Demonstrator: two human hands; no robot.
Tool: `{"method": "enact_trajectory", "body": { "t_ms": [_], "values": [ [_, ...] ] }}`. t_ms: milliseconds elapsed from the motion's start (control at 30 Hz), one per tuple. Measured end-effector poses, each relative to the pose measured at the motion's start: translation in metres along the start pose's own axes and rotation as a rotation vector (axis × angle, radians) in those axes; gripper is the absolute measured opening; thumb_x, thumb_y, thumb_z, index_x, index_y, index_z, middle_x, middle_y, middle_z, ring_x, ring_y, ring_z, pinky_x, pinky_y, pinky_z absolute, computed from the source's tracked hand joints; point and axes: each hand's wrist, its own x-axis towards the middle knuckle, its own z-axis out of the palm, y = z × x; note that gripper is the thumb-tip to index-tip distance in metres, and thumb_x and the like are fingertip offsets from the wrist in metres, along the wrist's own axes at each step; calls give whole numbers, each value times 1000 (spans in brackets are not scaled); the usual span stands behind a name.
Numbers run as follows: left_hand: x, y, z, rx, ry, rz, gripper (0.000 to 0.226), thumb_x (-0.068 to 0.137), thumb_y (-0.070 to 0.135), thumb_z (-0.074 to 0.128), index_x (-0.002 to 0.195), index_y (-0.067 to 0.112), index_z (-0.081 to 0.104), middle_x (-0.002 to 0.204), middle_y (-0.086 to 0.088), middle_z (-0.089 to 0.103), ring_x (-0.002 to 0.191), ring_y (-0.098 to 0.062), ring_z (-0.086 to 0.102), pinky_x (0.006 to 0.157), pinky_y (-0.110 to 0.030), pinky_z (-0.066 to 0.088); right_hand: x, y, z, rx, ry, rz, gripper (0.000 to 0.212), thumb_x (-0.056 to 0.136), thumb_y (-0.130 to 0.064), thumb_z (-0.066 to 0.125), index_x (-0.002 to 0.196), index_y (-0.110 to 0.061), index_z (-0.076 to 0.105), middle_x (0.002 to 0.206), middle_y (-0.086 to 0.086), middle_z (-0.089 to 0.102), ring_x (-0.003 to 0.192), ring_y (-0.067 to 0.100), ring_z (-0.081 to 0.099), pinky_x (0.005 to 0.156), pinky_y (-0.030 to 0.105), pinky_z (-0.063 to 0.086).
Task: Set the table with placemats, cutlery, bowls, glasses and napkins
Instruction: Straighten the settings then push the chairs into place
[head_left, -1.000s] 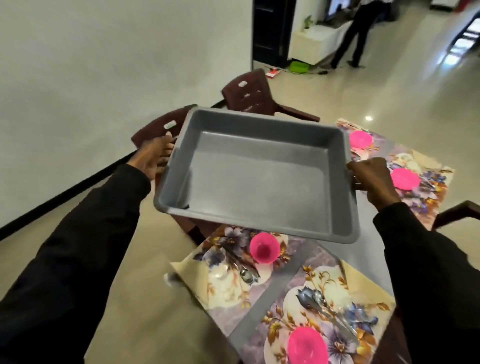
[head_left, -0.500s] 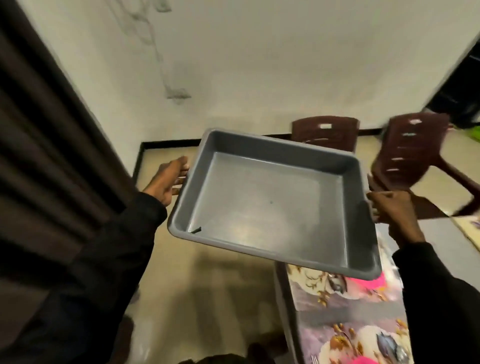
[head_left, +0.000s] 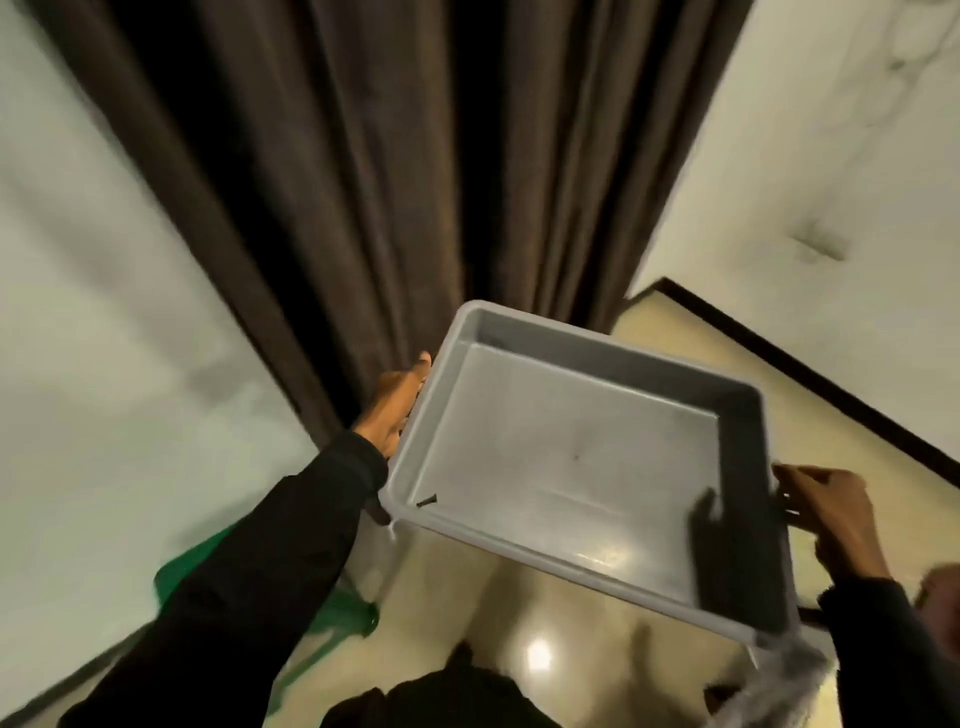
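At the bottom edge sits the person's dark clothing, and 2 black sleeves reach up from it: the left sleeve (head_left: 249, 587) runs diagonally from the lower left, and the right sleeve (head_left: 883, 639) enters at the lower right corner.

The left hand (head_left: 397, 402) lies against the outer left wall of the grey tray (head_left: 571, 447). Its thumb lies along the rim and its fingers go under the tray out of sight, so it holds that side between thumb and fingers. How far those fingers curl cannot be told. The right hand (head_left: 826, 514) grips the opposite side, with bent fingers wrapped round the right rim. The tray is carried in the air between the 2 hands, tilted so its near right corner hangs lowest. Its inside is bare except for 1 small dark speck (head_left: 427, 501) near the left corner.

A blurred grey shape (head_left: 779, 680) shows under the tray's near right corner; what it is cannot be told.

Below the tray is a glossy cream floor (head_left: 587, 613) with a bright light reflection (head_left: 537, 656). A green object (head_left: 179, 571) lies on the floor at the left, partly behind the left sleeve.

Beyond the tray hangs a dark brown pleated curtain (head_left: 415, 156), between a pale wall (head_left: 78, 312) on the left and a white wall (head_left: 831, 156) on the right, which has a black skirting (head_left: 810, 374) at its foot.
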Motion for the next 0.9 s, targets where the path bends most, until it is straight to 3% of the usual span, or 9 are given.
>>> {"method": "enact_trajectory", "body": {
  "t_ms": [67, 167, 267, 400, 467, 533, 633, 733, 900],
  "values": [
    [-18, -18, -34, -69, 104, -16, 41, 103, 48, 54, 97, 10, 67, 78, -4, 63, 70, -20, 63, 50, -19, 52, 10, -16, 29, -31, -94, -55, 21, 97, -23, 65, 82, -11, 72, 89, 26, 70, 87, 46, 68, 90, 59, 57],
    [-53, -55, -81, -164, 277, -59, 42, 103, 48, 53, 90, 11, 69, 75, -3, 68, 64, -18, 65, 50, -21, 52, 11, -43, 80, -79, -264, -108, 16, 97, -21, 66, 82, -18, 71, 95, 26, 71, 92, 45, 68, 93, 61, 54],
    [-88, -90, -114, -216, 422, -100, 43, 104, 47, 50, 93, 10, 69, 82, -5, 69, 69, -19, 64, 58, -26, 51, 13, -55, 128, -122, -364, -147, 25, 94, -19, 68, 70, -16, 72, 87, 22, 71, 88, 46, 68, 90, 63, 55],
    [-131, -141, -152, -306, 594, -90, 41, 99, 51, 59, 91, 12, 69, 75, -2, 66, 66, -19, 61, 55, -23, 50, -6, -63, 189, -156, -517, -211, 25, 92, -17, 69, 68, -18, 75, 86, 21, 71, 81, 41, 68, 87, 63, 56],
    [-150, -165, -169, -314, 643, -65, 45, 88, 56, 65, 88, 11, 68, 72, -6, 62, 66, -20, 57, 57, -25, 47, -18, -61, 217, -174, -593, -244, 28, 92, -13, 70, 71, -29, 78, 84, 21, 72, 78, 37, 66, 84, 60, 57],
    [-164, -188, -184, -319, 681, -98, 44, 96, 52, 58, 83, 10, 65, 66, -1, 62, 58, -16, 57, 58, -26, 44, -28, -60, 246, -180, -658, -285, 33, 91, -9, 69, 72, -34, 78, 82, 14, 73, 80, 38, 67, 83, 58, 57],
    [-180, -223, -209, -421, 748, -216, 47, 102, 53, 51, 100, 10, 70, 90, -5, 71, 80, -21, 65, 71, -31, 48, -40, -51, 290, -223, -723, -312, 23, 92, -15, 70, 80, -32, 78, 92, 14, 73, 90, 43, 69, 87, 63, 56],
    [-192, -257, -237, -484, 781, -279, 50, 100, 55, 52, 112, 9, 69, 112, -10, 68, 98, -26, 62, 77, -33, 48, -50, -38, 337, -241, -772, -333, 12, 91, -21, 73, 85, -30, 78, 95, 8, 76, 92, 34, 71, 89, 62, 56],
    [-190, -304, -288, -523, 817, -383, 54, 100, 58, 48, 120, 11, 64, 115, -7, 67, 102, -26, 61, 83, -38, 46, -94, -35, 413, -325, -824, -309, 15, 90, -15, 71, 80, -24, 78, 88, 4, 76, 88, 29, 71, 87, 58, 58]
  ]
}}
